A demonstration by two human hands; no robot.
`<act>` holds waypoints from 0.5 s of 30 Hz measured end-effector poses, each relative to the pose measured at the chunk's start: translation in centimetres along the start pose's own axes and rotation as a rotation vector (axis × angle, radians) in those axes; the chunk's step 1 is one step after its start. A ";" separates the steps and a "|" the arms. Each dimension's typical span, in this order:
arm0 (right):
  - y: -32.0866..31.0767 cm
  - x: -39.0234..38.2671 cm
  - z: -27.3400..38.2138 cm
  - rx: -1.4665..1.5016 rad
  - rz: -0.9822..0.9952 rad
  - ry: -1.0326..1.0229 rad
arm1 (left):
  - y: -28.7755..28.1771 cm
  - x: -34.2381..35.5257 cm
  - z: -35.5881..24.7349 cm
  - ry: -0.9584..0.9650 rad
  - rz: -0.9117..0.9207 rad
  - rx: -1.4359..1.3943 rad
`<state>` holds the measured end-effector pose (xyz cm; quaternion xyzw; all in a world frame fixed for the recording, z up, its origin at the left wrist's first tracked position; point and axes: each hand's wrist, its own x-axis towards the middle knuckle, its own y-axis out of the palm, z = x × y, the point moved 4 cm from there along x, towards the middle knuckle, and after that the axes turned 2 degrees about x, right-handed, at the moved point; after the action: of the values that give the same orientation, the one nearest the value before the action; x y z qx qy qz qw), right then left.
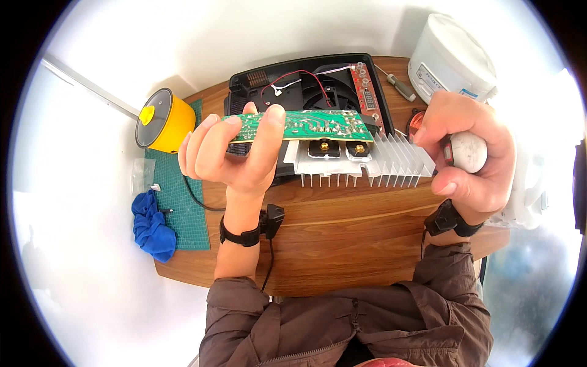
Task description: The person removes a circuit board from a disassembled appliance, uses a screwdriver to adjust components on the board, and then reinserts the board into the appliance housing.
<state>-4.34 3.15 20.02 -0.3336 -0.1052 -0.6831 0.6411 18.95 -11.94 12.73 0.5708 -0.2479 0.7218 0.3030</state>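
Observation:
My left hand (229,150) grips the left end of a green circuit board (306,125) and holds it level above the table, solder side up. A finned aluminium heatsink (379,165) with two black components hangs under the board's right half. My right hand (468,153) is closed around a tool with a pale rounded handle (469,151), close to the heatsink's right end. Behind the board lies an open black appliance housing (306,82) with a fan, red and white wires and a narrow red control board (365,92).
The wooden table (342,238) carries a green cutting mat (177,196), a yellow lidded pot (160,119), a blue cloth (151,226) and a small clear bag (143,174) at the left. A screwdriver (397,85) and a white round cooker (452,58) are at the back right.

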 end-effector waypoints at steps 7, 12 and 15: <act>-0.2 0.2 0.1 -0.083 0.103 -0.079 | -0.1 0.0 -0.2 0.009 -0.062 0.061; 0.1 0.1 0.3 -0.053 0.167 -0.069 | -0.2 0.0 -0.1 0.038 -0.088 0.065; 0.3 0.0 0.3 -0.044 0.173 -0.090 | -0.3 0.0 -0.1 0.037 -0.092 0.068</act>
<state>-3.97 3.25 20.19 -0.3859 -0.0899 -0.6117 0.6847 19.07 -11.64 12.66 0.5782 -0.1909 0.7255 0.3208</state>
